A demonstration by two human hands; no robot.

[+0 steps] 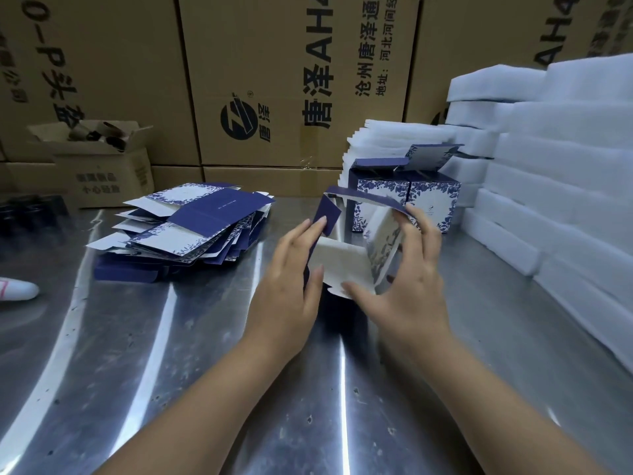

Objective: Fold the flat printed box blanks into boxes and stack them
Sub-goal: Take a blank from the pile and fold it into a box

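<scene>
A half-folded blue and white printed box (346, 258) stands on the steel table between my hands, its white inside facing me. My left hand (291, 279) presses straight fingers against the box's left side and a dark blue flap. My right hand (404, 279) curls round the right wall, fingers over the top edge and thumb on a white bottom flap. A loose pile of flat box blanks (191, 228) lies to the left. Two folded boxes (407, 197) with open lids stand side by side behind the one I hold.
White foam pads (561, 186) are stacked high along the right and behind the folded boxes. Large brown cartons (274, 80) wall off the back. A small open carton (99, 162) sits far left. A white object (19, 290) lies at the left edge of the table (171, 371).
</scene>
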